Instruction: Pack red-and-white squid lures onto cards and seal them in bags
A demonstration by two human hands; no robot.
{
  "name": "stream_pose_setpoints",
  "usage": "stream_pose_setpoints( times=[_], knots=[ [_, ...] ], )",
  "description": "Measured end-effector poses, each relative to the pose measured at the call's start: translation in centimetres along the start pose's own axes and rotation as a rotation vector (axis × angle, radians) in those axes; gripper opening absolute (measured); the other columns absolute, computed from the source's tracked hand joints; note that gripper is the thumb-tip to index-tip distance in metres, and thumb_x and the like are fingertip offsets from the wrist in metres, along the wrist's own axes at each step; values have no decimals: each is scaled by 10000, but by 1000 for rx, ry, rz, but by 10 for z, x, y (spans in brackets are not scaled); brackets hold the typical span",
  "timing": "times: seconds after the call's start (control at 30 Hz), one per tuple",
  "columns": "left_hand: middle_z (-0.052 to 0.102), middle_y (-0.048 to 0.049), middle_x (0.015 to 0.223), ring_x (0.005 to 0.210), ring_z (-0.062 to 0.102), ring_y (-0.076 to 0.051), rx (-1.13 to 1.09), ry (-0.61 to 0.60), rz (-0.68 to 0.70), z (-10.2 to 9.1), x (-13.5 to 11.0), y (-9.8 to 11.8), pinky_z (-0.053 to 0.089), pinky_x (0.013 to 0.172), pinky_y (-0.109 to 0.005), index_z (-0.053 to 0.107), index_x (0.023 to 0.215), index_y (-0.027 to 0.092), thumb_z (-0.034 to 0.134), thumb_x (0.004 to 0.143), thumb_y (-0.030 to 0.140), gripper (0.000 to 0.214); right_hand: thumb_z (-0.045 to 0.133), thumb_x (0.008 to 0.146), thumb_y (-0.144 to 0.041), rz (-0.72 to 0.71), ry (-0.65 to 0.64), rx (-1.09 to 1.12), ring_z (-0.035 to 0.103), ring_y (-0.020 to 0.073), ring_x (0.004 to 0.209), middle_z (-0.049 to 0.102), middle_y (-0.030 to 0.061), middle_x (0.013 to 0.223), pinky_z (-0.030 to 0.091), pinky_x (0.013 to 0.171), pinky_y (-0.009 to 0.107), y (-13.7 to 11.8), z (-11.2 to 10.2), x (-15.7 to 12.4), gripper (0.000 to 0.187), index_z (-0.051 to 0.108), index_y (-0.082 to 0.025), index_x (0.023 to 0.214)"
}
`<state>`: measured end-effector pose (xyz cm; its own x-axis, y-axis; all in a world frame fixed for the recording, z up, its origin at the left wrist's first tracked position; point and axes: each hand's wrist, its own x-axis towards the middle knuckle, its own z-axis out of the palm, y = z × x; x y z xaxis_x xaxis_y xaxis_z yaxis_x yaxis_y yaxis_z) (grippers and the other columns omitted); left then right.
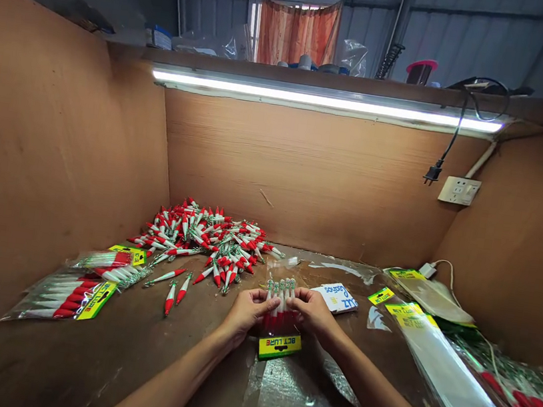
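My left hand (246, 313) and my right hand (315, 311) are closed on either side of a clear packet of squid lures (277, 322), thumbs at its upper part. Several red-and-white lures lie side by side in it, their hook ends pointing away from me. The yellow-green header card (280, 346), printed BCT LURE, faces me upside down at the near end. Beyond my left hand, a large heap of loose red-and-white lures (206, 238) lies against the back board. A few single lures, including one red-tipped lure (170, 298), lie nearer to me.
Filled lure packets (64, 292) lie at the left. On the right are flat clear bags with yellow headers (450, 370) and more bagged lures (521, 400). A white card with blue writing (337, 298) lies behind my right hand. A black plug (433, 172) hangs above.
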<state>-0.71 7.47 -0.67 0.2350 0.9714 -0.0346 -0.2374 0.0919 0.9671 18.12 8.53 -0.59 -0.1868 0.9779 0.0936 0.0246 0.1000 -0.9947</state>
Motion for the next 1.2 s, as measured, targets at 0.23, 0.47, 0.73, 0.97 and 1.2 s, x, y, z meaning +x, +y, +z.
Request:
stream_pose_setpoints(
  times=[0.23,0.47,0.73,0.97,1.2],
  knots=[
    [711,-53,769,623,641,-152,-5,-20,26,-2,-1,4,478,573,-228,699,850,119,893,579,464,479,782,612,-487,13,23,25,395,80,492,577,-24,624,298,475,213,-1,-2,-4,388,596,-159,705],
    [697,-48,734,636,625,-156,-12,-48,92,1,2,-7,472,609,-234,703,761,101,920,542,418,443,751,627,-456,-7,14,24,467,111,551,570,-26,632,371,527,224,-4,5,-6,341,565,-177,691],
    [739,-104,919,780,687,-218,-41,-132,93,2,3,-11,522,745,-305,717,1001,114,886,606,432,534,732,618,-424,-37,66,5,473,127,590,569,-15,625,378,564,239,7,9,-3,319,533,-175,611],
    [746,-127,928,739,675,-211,43,-145,75,-5,0,-9,504,694,-279,745,980,76,882,621,415,513,754,667,-549,-20,-21,43,502,123,613,639,16,754,363,555,227,-11,-1,-6,457,673,-152,879],
    [745,-108,957,859,675,-239,78,-243,77,11,-11,4,494,718,-267,737,1067,112,851,674,431,519,778,682,-541,0,-5,-72,384,75,508,549,-18,590,265,489,221,-48,-18,-13,432,703,-121,754]
  ],
)
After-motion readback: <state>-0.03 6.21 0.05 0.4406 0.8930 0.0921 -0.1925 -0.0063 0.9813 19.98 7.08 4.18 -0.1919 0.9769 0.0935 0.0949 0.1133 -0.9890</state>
